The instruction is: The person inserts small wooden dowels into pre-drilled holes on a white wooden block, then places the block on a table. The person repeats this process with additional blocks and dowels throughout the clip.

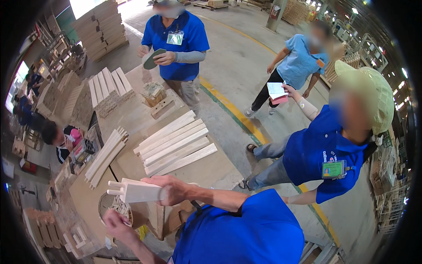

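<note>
My right hand (170,190) is wrapped round a pale wooden piece (143,192) with a flat, wide end. Wooden dowels (116,188) stick out of that end, pointing left. Lower down, my left hand (119,224) is at the near edge of a round container (103,203) filled with small wooden dowels (121,206). Its fingers are curled together; what they hold, if anything, is too small to make out. Beyond the right hand, several pale wooden slats (176,143) lie side by side on the table (224,165).
Long wooden pieces with dowelled ends (107,156) lie left of the slats. Stacked boards (110,90) and a small wooden block pile (154,93) stand farther back. A co-worker (178,44) faces the table's far end; another co-worker with a notebook (278,91) stands close on the right.
</note>
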The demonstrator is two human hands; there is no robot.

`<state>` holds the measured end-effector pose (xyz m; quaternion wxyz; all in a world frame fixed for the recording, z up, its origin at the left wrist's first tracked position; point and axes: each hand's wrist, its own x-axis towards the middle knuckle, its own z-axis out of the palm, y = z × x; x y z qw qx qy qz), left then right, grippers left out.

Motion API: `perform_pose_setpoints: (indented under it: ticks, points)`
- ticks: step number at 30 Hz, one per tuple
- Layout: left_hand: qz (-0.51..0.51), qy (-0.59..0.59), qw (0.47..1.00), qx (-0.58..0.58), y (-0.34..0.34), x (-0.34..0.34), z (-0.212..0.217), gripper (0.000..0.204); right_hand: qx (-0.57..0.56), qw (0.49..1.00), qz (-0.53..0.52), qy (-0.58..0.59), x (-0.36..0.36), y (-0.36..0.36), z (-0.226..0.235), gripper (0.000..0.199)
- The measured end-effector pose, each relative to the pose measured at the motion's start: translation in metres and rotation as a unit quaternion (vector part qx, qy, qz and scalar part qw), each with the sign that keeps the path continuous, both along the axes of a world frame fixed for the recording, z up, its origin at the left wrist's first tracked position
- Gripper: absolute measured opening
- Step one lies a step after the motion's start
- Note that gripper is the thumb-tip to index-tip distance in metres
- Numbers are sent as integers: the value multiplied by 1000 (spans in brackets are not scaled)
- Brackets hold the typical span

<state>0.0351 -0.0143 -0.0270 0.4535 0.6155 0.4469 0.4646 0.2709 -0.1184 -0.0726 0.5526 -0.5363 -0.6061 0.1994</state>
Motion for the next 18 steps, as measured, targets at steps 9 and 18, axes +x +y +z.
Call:
perform_pose_setpoints:
  ticks: [9,18]
  points:
    - [-47,521,832,182,-81,-57,-184,62,3,999,27,24,15,-1,0,74]
    - [-136,429,893,-11,-80,-74,-208,48,-8,995,36,90,26,-16,3,71]
